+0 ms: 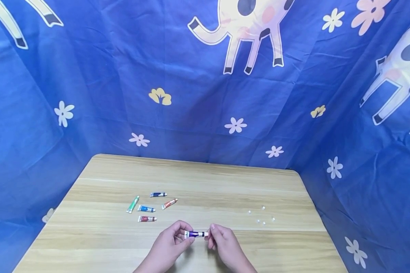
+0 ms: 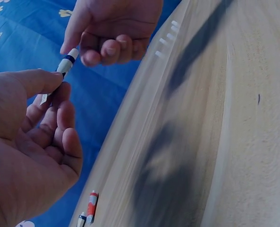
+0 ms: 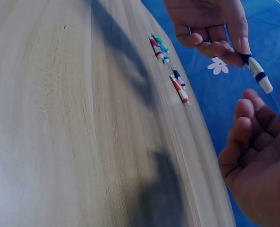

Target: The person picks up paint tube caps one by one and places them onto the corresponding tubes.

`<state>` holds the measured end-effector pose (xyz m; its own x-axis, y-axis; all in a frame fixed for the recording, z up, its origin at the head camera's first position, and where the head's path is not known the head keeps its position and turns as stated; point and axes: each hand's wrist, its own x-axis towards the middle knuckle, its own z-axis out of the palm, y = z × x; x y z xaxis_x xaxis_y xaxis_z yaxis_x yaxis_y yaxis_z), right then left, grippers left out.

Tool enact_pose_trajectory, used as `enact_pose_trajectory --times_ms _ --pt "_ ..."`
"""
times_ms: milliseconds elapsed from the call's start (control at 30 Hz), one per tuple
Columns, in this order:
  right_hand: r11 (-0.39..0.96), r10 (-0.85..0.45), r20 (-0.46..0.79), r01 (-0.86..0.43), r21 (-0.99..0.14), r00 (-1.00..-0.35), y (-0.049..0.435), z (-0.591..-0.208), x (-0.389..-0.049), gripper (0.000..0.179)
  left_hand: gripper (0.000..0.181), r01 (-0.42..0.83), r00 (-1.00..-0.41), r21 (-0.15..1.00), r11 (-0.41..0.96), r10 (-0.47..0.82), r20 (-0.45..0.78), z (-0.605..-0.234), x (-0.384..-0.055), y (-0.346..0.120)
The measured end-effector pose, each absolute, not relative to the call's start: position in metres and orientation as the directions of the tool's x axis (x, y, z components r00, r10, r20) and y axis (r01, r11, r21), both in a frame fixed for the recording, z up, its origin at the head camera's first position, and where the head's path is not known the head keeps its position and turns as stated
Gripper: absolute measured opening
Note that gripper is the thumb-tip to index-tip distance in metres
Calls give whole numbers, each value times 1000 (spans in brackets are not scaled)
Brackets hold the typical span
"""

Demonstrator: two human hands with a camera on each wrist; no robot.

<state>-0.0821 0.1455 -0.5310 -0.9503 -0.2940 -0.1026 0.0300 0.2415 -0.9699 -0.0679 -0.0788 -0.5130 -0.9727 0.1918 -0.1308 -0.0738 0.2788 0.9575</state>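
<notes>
A small purple paint tube (image 1: 195,234) lies level between my hands, its white tip pointing right. My left hand (image 1: 172,242) pinches the tube's flat end between thumb and fingers, as the left wrist view also shows. My right hand (image 1: 225,242) is at the white tip (image 3: 268,88), its thumb and forefinger either side of it. The right wrist view shows a small gap between those fingertips and the tip. The other right fingers (image 2: 110,48) are loosely bent and hold nothing.
Left on the wooden table (image 1: 225,193) lie a green tube (image 1: 133,204), a dark blue tube (image 1: 158,194), an orange tube (image 1: 169,203), a blue tube (image 1: 146,209) and a red tube (image 1: 147,218). Several small white caps (image 1: 264,207) are scattered at right. Blue patterned cloth (image 1: 191,113) hangs around the table.
</notes>
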Motion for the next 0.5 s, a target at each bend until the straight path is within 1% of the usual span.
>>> enact_pose_trajectory --times_ms 133,267,300,400,500 --pt "168 -342 -74 16 -986 -937 149 -532 -82 27 23 -93 -977 956 278 160 -141 -513 -69 -79" --pt "141 -339 -14 -36 -989 -941 150 -531 -82 38 24 -109 -980 957 267 133 -149 -512 -70 -79" --pt "137 -326 6 -53 -989 -946 150 -531 -82 37 25 -114 -980 959 261 130 -152 -512 -70 -79" --pt "146 -277 61 -105 -984 -959 149 -531 -82 25 25 -126 -978 961 244 130 -162 -511 -70 -77" --pt "181 -241 67 -113 -977 -968 148 -530 -82 14 25 -130 -977 962 241 135 -166 -511 -70 -77"
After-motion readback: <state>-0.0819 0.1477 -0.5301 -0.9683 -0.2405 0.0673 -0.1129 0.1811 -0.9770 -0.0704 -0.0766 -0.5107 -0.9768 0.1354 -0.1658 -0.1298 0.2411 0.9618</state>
